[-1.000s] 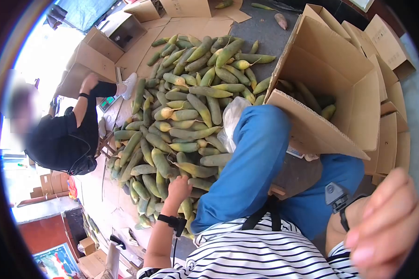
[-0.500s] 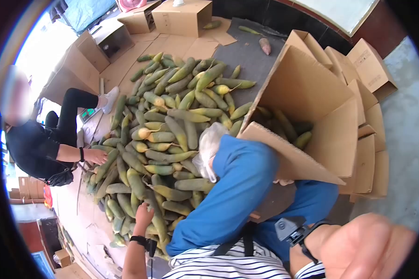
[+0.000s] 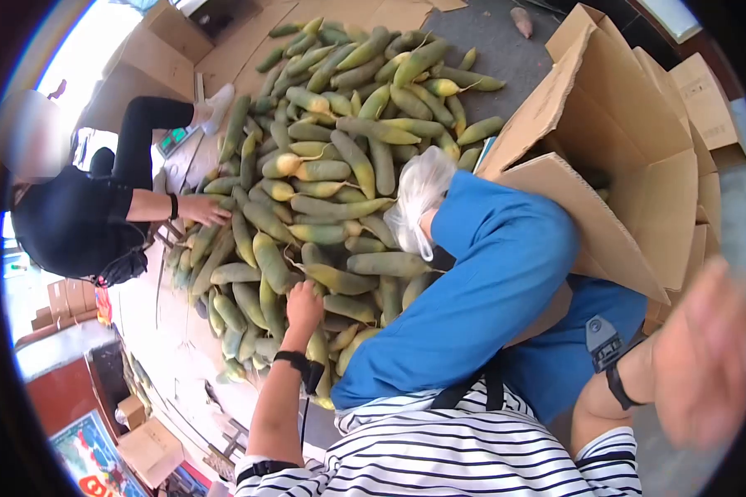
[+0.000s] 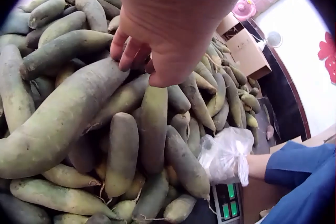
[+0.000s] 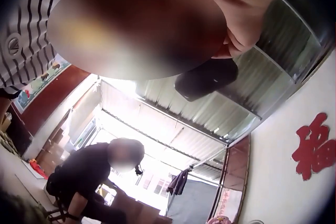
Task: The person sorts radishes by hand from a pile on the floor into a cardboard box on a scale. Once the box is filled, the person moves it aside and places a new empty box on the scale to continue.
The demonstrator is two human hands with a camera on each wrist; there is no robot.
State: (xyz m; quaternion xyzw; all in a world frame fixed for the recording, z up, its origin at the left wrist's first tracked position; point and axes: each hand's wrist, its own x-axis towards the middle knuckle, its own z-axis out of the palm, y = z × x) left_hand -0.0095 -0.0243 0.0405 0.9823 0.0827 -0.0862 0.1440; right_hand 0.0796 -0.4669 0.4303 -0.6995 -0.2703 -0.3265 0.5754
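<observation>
"Where was the left hand (image 3: pixel 305 306)?"

"Low in the pile of green radishes (image 3: pixel 352 157). In the left wrist view its bent fingers met the upper end of one large green radish (image 4: pixel 63 116); whether they pinched it, I couldn't tell."

"Which way did that radish point?"

"Its long axis ran from 8 o'clock to 2 o'clock. The 2 o'clock end lay at the fingers; the body looked thicker toward 8 o'clock, where the frame's edge cut it off."

"And its neighbours?"

"A paler radish (image 4: pixel 155 134) just below the thumb stood nearly 12 to 6. A stouter one (image 4: pixel 186 161), nearer the bag, slanted from 11 to 5."

"What about the right hand (image 3: pixel 709 356)?"

"Raised at 3 o'clock from the left one, in the head view. It was blurred, so I couldn't say whether it was spread or closed."

"Anything else around?"

"A clear plastic bag (image 3: pixel 420 195) at 2 o'clock from the left hand, beside the blue trousers (image 3: pixel 506 257). Beyond the knee, between 2 and 3 o'clock, stood an open cardboard box (image 3: pixel 655 182). At 10 o'clock a person in black (image 3: pixel 75 219) rested a hand (image 3: pixel 203 209) on the pile's edge."
</observation>
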